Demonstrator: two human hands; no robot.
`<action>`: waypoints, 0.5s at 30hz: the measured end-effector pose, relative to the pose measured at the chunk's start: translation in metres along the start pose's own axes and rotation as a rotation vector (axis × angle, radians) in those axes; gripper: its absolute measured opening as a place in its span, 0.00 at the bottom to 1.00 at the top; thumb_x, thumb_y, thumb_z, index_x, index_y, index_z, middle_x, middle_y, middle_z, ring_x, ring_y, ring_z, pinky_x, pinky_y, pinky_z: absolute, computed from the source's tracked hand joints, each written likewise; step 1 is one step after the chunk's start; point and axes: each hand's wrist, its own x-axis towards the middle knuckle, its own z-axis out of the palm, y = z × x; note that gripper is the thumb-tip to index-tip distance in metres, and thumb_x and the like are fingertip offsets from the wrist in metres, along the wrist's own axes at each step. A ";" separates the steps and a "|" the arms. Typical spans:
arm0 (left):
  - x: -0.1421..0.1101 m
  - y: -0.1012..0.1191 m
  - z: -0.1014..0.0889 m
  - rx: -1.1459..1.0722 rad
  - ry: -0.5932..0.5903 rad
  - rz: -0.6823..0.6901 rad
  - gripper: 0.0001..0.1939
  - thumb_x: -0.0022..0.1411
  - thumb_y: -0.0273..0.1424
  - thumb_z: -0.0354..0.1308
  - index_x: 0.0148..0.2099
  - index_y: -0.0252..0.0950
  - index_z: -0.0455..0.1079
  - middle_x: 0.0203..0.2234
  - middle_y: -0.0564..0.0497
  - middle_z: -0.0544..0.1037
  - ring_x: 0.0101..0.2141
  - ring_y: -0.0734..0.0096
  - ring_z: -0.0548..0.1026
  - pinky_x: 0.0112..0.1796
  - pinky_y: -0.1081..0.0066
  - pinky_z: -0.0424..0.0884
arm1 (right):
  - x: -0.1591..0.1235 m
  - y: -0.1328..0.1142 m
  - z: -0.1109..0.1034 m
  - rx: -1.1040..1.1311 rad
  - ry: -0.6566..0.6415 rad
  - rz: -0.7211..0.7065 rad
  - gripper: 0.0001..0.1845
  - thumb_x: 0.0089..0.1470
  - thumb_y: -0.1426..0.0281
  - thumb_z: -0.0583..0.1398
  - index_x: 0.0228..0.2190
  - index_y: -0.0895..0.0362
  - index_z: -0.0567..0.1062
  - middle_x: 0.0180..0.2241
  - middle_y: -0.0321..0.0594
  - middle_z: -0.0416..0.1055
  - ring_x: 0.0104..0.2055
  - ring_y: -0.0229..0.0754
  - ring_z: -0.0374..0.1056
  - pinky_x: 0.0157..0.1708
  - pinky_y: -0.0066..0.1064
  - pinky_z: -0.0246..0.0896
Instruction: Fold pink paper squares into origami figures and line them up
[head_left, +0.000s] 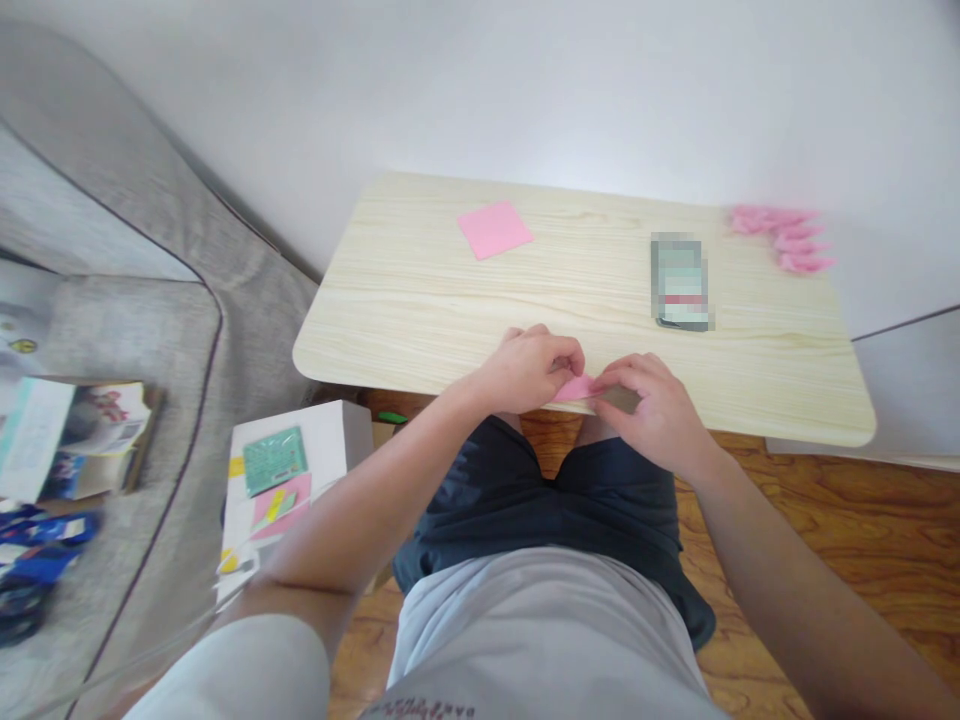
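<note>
At the front edge of the light wooden table (390,300), a small folded piece of pink paper (574,388) lies between my two hands. My left hand (531,368) is closed on its left part, fingers curled over it. With thumb and forefinger, my right hand (651,405) pinches the paper's right end. The exact folds are too small to make out. Farther back on the table a flat square of pink paper (495,230) lies by itself. A cluster of folded pink paper pieces (784,235) sits at the back right corner, slightly blurred.
A phone (681,282) with a blurred-out screen lies on the table, right of centre. Left of my legs, a white box (326,440) bears a green packet (274,460) and pink and yellow papers. On the grey sofa (150,330) rest an opened carton (82,440) and blue packages (45,550).
</note>
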 end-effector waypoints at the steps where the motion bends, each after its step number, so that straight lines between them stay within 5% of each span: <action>1: 0.002 -0.001 0.001 0.028 0.008 0.011 0.09 0.64 0.27 0.58 0.41 0.43 0.78 0.36 0.51 0.81 0.45 0.57 0.73 0.51 0.57 0.62 | 0.000 0.001 0.001 -0.002 -0.014 -0.004 0.07 0.56 0.71 0.66 0.38 0.51 0.80 0.41 0.43 0.77 0.46 0.51 0.70 0.49 0.46 0.66; 7: -0.009 0.000 0.003 0.086 0.134 0.002 0.06 0.64 0.29 0.60 0.40 0.41 0.78 0.44 0.49 0.78 0.49 0.56 0.70 0.49 0.58 0.62 | 0.000 0.000 0.002 0.005 -0.051 0.010 0.05 0.61 0.70 0.64 0.38 0.52 0.81 0.39 0.43 0.77 0.45 0.49 0.71 0.48 0.44 0.65; 15: -0.039 0.007 0.004 0.179 0.141 -0.059 0.08 0.69 0.38 0.59 0.40 0.40 0.76 0.42 0.49 0.78 0.47 0.58 0.70 0.49 0.57 0.62 | 0.008 0.000 0.000 -0.072 -0.102 0.110 0.07 0.63 0.66 0.63 0.35 0.53 0.81 0.35 0.41 0.76 0.41 0.48 0.71 0.42 0.40 0.63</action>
